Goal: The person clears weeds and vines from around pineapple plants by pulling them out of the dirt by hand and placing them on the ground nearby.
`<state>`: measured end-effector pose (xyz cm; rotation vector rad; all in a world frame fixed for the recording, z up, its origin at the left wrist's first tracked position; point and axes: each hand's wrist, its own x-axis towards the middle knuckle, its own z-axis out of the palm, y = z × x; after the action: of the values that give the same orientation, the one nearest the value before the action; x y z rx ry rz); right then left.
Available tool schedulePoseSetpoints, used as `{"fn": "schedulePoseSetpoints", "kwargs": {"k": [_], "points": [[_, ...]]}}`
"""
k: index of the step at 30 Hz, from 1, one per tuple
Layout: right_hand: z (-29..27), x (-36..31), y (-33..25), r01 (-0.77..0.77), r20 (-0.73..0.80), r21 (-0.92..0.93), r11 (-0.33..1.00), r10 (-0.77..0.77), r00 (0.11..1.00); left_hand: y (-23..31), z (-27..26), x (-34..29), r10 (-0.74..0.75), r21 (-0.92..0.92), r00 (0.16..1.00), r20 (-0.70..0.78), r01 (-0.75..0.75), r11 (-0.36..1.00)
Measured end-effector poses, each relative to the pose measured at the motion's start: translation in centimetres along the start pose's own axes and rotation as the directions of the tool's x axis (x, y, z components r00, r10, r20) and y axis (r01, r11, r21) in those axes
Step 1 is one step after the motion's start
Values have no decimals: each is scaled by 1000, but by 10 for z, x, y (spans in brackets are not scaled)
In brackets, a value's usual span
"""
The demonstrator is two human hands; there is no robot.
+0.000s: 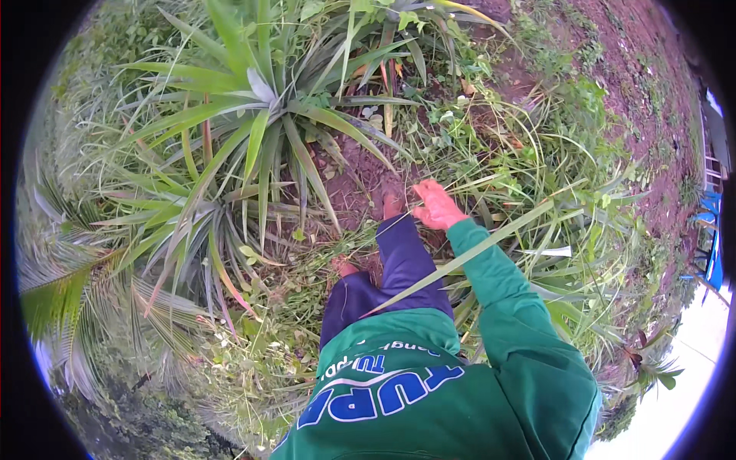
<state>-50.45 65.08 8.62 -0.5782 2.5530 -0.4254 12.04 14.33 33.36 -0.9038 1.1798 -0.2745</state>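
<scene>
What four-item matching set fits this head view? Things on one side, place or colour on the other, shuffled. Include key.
Things:
1. right hand
2. trousers
3. sweatshirt
4. palm frond

Place or colour:
A. dark purple-blue
B. near the picture's left rim
C. green, printed in blue and white
D. bare, at the end of a green sleeve

Pairs: 1-D, 2-A, 3-C, 4-B

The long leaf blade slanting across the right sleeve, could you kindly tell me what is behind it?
Behind the leaf blade, the green sleeve, purple trousers and weeds show along its edges; the strips it covers cannot be seen.
</scene>
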Motion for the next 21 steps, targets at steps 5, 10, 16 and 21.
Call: {"fn": "schedulePoseSetpoints", "kwargs": {"k": [5,10,16,21], "points": [[-163,-35,98,-295,-446,-380,877,105,889,77,-96,-2,157,11,965,-211,-158,987],[-211,-127,256,-768,-567,-135,627,586,579,179,-221,-34,527,-217,456,-717,-865,453],[-271,-166,369,-79,209,-722,687,326,922,266,-343,-191,640,-227,1,-768,-936,-270],[-272,12,357,-426,-177,-358,831,388,905,341,-385,-271,822,-363,9,-570,-900,-242]]}}
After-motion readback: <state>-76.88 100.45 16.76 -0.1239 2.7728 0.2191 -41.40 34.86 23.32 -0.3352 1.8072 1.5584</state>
